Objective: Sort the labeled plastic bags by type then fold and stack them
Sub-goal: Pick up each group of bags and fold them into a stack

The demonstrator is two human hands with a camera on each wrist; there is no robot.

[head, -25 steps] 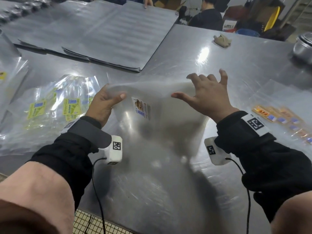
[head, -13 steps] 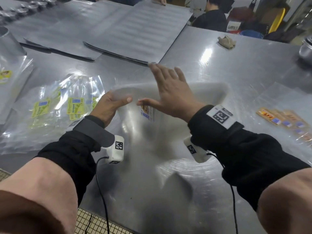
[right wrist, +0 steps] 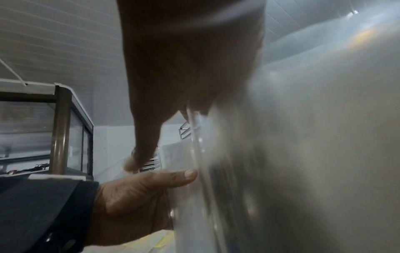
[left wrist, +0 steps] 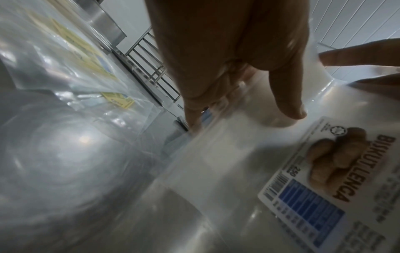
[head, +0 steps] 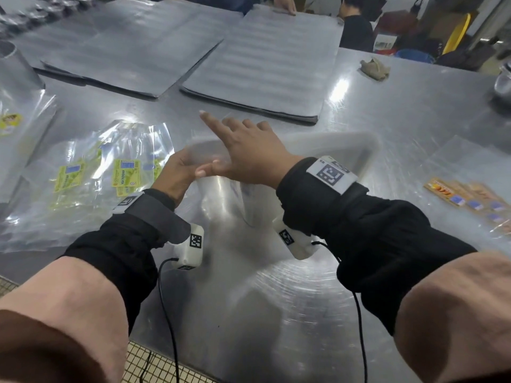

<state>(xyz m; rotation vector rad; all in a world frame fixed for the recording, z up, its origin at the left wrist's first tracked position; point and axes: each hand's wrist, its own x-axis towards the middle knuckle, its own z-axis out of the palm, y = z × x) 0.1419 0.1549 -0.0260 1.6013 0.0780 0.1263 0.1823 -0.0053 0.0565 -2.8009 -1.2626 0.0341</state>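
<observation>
Bag [head: 326, 150] is being held above the table [head: 414, 111], pinched at its left end by the left hand [head: 177, 172]; the right hand [head: 249, 156], fingers straight, is lying flat along its top edge, which is running rightward.

Held bag [head: 326, 161]: clear, milky; white label [left wrist: 320, 179] with brown lettering, brown biscuit picture, blue panel, black barcode. Left bags [head: 91, 175]: clear, yellow-green labels. Right bags [head: 467, 194]: orange labels, blue patches. Surface [head: 401, 111]: brushed silver, swirl marks. Sheets [head: 265, 64]: grey, banded.
</observation>
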